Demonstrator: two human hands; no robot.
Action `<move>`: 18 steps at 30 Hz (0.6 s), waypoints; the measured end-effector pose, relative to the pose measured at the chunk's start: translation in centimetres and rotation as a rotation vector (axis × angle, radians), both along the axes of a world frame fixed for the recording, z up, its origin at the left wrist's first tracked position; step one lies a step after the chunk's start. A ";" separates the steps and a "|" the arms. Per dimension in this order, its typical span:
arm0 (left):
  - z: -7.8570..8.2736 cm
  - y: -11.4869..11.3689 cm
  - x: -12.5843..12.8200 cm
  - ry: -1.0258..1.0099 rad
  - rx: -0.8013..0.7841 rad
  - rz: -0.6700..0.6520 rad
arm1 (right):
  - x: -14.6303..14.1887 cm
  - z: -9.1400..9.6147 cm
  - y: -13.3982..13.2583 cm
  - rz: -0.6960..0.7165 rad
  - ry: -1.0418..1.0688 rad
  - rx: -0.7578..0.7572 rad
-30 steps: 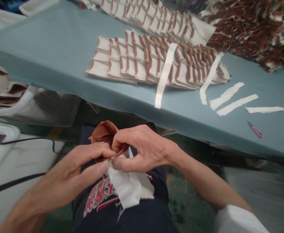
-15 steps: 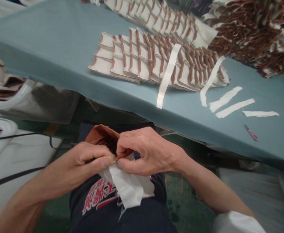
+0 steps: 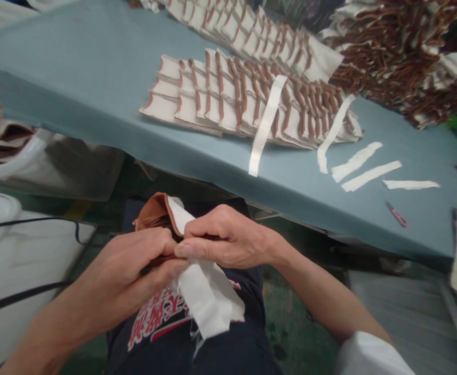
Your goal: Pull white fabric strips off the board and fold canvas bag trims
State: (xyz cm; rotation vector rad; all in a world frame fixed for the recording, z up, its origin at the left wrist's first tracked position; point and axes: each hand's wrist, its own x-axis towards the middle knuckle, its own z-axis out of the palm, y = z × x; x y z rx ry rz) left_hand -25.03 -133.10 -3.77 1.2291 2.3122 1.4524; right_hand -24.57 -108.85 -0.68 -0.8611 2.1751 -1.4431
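Pinching brown-and-white fabric (image 3: pixel 153 210) with left hand (image 3: pixel 140 263) and right hand (image 3: pixel 230 239) together, probably steadying its edge. Letting a white cloth strip (image 3: pixel 202 299) hang below the grip

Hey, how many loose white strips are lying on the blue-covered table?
5. The first strip and second strip lie partly across the near row of brown-edged pieces; the third strip, fourth strip and fifth strip lie off its lower-right end. Others may be hidden.

Left hand (image 3: pixel 138 268) and right hand (image 3: pixel 228 238), both pinching one brown-and-white cloth (image 3: pixel 153 212). Blue table (image 3: pixel 95 67): back row of cloth pieces (image 3: pixel 247 31), toward far edge; front row (image 3: pixel 212 96); white strips (image 3: pixel 371 176); pink snips (image 3: pixel 398 216), toward near right corner.
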 end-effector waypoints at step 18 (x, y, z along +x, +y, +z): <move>1.2 0.9 1.7 -0.156 0.196 0.054 | 2.8 -3.1 -1.6 -0.240 0.098 -0.463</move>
